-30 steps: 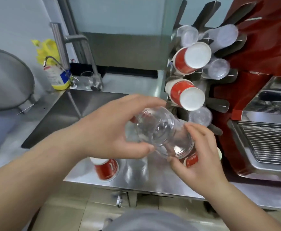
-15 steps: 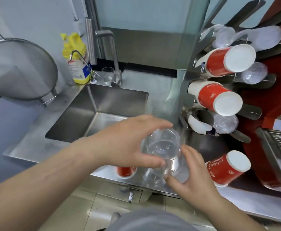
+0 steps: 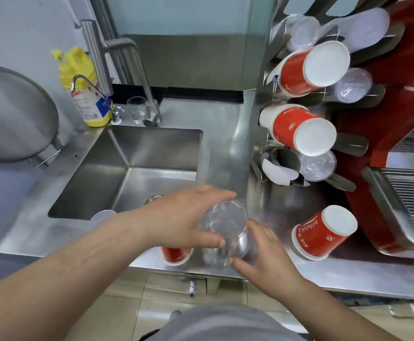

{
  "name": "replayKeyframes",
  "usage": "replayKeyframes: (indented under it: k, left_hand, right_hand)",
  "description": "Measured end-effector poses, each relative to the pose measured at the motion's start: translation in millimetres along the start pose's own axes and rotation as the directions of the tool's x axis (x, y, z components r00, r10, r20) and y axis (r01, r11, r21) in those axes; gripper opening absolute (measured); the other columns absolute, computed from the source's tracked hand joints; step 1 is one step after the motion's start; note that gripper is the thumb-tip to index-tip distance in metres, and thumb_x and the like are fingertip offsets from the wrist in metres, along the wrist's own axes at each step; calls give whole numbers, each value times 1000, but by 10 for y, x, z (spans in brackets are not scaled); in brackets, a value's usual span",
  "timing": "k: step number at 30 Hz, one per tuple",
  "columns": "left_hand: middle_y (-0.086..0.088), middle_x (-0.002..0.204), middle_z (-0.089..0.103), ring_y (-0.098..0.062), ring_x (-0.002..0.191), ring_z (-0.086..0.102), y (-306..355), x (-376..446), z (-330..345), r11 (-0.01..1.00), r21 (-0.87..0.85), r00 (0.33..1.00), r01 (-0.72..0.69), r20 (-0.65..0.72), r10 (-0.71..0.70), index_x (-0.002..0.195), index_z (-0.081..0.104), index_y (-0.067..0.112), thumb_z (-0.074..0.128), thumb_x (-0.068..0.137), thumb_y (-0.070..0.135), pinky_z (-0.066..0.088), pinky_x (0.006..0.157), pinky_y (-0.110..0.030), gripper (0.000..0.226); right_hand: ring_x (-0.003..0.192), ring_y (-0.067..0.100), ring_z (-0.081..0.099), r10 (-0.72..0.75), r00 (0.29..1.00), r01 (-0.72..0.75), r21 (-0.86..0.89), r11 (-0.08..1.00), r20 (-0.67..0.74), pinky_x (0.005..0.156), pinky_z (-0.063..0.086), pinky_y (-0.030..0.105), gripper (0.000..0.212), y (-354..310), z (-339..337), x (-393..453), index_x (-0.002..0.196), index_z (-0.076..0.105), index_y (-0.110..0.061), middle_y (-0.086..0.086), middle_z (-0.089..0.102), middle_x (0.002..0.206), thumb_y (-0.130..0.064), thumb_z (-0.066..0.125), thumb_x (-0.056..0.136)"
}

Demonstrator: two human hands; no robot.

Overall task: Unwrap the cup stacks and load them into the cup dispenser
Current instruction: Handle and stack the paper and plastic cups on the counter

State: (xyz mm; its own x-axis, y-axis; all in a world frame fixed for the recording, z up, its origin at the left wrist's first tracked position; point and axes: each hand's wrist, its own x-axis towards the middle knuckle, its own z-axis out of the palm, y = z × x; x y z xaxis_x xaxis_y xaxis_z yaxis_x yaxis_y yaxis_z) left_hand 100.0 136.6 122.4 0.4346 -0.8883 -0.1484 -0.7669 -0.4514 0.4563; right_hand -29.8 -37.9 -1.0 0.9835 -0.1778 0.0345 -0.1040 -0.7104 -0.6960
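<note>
A stack of clear plastic cups (image 3: 225,230) stands over the steel counter's front edge. My left hand (image 3: 183,217) grips its top from the left. My right hand (image 3: 262,252) holds its lower part from the right. The cup dispenser (image 3: 260,134) rises at the right, with red paper cup stacks (image 3: 304,129) and clear cup stacks (image 3: 319,166) poking out of its tubes; one tube (image 3: 282,163) looks nearly empty. A red cup stack (image 3: 321,235) lies on the counter below it. Another red cup (image 3: 176,254) stands partly hidden under my left hand.
A steel sink (image 3: 137,168) with a tall faucet (image 3: 117,60) lies to the left. A yellow soap bottle (image 3: 85,89) and a small glass (image 3: 137,110) stand behind it. A mesh strainer (image 3: 14,114) hangs far left. A red machine with a drip grate (image 3: 412,200) is at right.
The view has tilted down and left, showing more of the sink. Both hands have stayed on the clear cup stack, which has lowered toward the counter's front edge.
</note>
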Motion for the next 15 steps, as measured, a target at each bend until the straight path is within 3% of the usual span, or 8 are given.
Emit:
replayKeyframes:
  k: [4, 12, 15]
  left_hand:
    - [12, 148, 35, 0, 130, 35, -78, 71, 124, 999, 39, 999, -1, 46, -1, 150, 25, 34, 71, 82, 44, 24, 98, -8, 82]
    - [6, 144, 40, -12, 129, 44, -130, 244, 319, 996, 84, 989, 28, 144, -40, 150, 28, 29, 69, 83, 45, 35, 107, -24, 80]
    - [4, 141, 43, -13, 125, 47, -126, 291, 366, 997, 71, 985, 36, 169, -47, 149, 31, 27, 70, 82, 43, 36, 105, -23, 79]
  right_hand:
    - [125, 8, 43, 54, 998, -53, -30, 998, 36, 105, 37, 32, 79, 170, 123, 18, 137, 39, -32, -16, 49, 134, -47, 67, 65]
    - [124, 12, 43, 122, 990, -117, -72, 991, 68, 105, 36, 30, 77, 390, 275, 29, 136, 40, -33, -14, 49, 132, -47, 61, 64]
    - [124, 13, 41, 146, 985, -138, -90, 986, 93, 104, 35, 29, 78, 418, 293, 15, 138, 39, -34, -14, 48, 133, -45, 64, 66]
